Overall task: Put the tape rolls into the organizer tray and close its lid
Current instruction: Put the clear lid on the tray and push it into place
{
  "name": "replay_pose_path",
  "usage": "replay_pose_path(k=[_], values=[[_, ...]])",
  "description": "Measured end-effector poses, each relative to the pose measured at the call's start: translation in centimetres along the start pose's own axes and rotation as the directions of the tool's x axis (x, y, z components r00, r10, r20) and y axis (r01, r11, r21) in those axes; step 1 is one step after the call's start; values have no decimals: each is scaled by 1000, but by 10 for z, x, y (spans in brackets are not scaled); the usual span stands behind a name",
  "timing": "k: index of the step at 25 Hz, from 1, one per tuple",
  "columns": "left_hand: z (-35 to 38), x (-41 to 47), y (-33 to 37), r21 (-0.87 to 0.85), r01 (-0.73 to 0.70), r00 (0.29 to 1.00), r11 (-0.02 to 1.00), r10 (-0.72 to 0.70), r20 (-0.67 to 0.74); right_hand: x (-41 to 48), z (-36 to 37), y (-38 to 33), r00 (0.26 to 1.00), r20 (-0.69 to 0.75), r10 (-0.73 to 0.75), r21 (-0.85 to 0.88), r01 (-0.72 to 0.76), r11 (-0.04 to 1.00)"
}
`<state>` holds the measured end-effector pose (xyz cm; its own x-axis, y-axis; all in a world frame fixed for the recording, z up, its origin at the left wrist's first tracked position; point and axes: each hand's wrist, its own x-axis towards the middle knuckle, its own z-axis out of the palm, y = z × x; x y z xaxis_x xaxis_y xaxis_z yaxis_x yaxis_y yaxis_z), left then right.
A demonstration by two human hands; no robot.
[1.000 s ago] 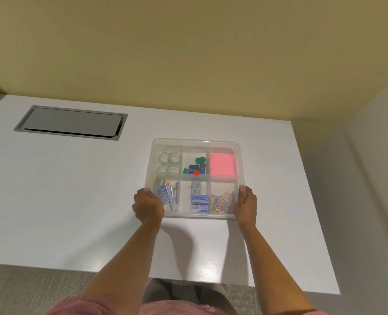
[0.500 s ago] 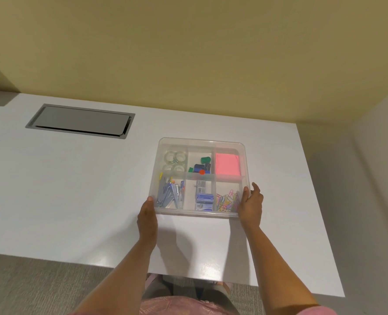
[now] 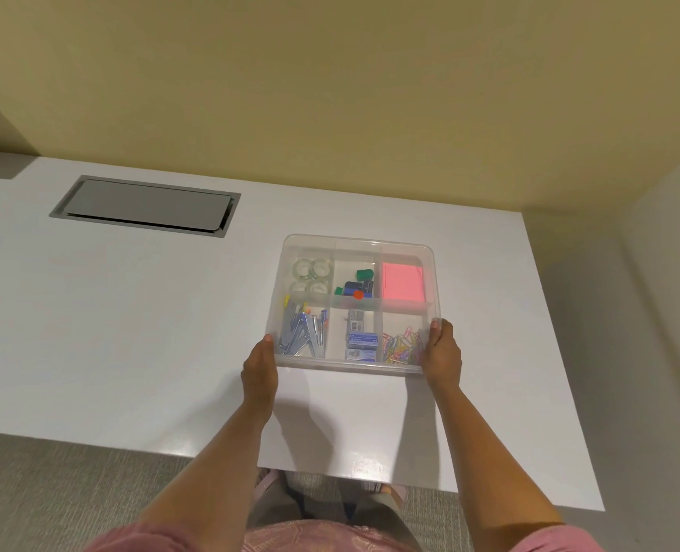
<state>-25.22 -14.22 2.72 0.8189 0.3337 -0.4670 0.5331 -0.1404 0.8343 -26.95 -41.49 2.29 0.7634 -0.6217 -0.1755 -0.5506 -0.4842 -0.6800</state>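
The clear plastic organizer tray [image 3: 430, 272] sits on the white table with its transparent lid lying flat on top. Several clear tape rolls [image 3: 310, 278] lie in its far-left compartment. Other compartments hold coloured clips, a pink note pad, metal binder parts, blue staple boxes and coloured paper clips. My left hand [image 3: 259, 368] rests against the near-left corner, fingers along the side. My right hand [image 3: 442, 354] holds the near-right corner, thumb on the lid's rim.
A grey metal cable hatch [image 3: 143, 207] is set flush in the table [image 3: 131, 332] at the far left. A yellow wall rises right behind the table. The table's right edge runs close to the tray, and grey carpet lies below the near edge.
My left hand has come off the lid's top, uncurled from a fist and settled along the near-left corner. My right hand lifted its fingers, then closed again on the right corner.
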Motion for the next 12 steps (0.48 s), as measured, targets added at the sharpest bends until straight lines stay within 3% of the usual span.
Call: replay_pose_path(k=[2, 5, 7, 9, 10, 12], values=[[-1, -1, 0, -3, -53, 999, 999, 53, 8, 0, -2, -3, 1000, 8, -1, -13, 1, 1000], [5, 1, 4, 264, -242, 963, 934, 265, -55, 0, -4, -11, 996, -30, -90, -138, 85, 987], [12, 9, 15, 516, -361, 913, 777, 408, 23, 1, -3, -16, 978, 1, -207, -331, 196, 923], [21, 19, 25, 700, -454, 866, 551, 459, 200, 5, -2, -19, 964, 73, -256, -455, 260, 851], [26, 25, 30, 746, -488, 845, 453, 458, 274, 9, -2, -21, 962, 108, -251, -488, 272, 830], [34, 34, 39, 775, -528, 823, 348, 434, 366, 17, -2, -24, 955, 175, -240, -525, 297, 798]])
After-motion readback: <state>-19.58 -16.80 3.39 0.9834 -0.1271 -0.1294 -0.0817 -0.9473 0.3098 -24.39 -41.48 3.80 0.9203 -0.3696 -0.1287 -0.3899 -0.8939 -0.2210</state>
